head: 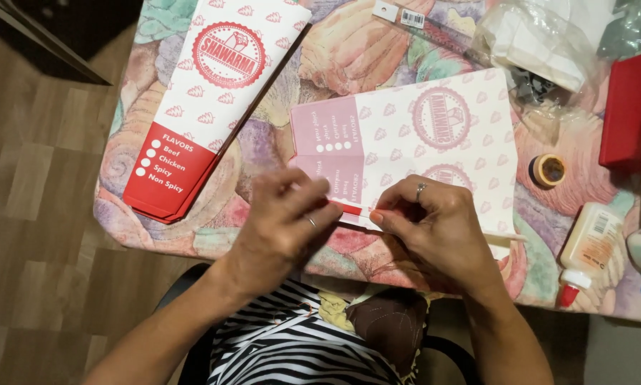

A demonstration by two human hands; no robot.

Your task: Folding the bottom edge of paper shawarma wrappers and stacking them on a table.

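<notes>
A flat printed paper sheet (420, 142), pale pink with round stamps, lies face down on the table in front of me. My left hand (285, 221) and my right hand (434, 228) press on its near edge, pinching a folded red-and-white flap (350, 209) between the fingertips. Both hands wear a ring. A thin stick (509, 236) pokes out to the right from under my right hand.
A stack of folded red-and-white paper bags (206, 100) lies at the left. A glue bottle with a red cap (584, 253), a tape roll (548, 170), a red box (631, 114) and plastic wrap (541, 39) sit at the right on the flowered tablecloth (349, 50).
</notes>
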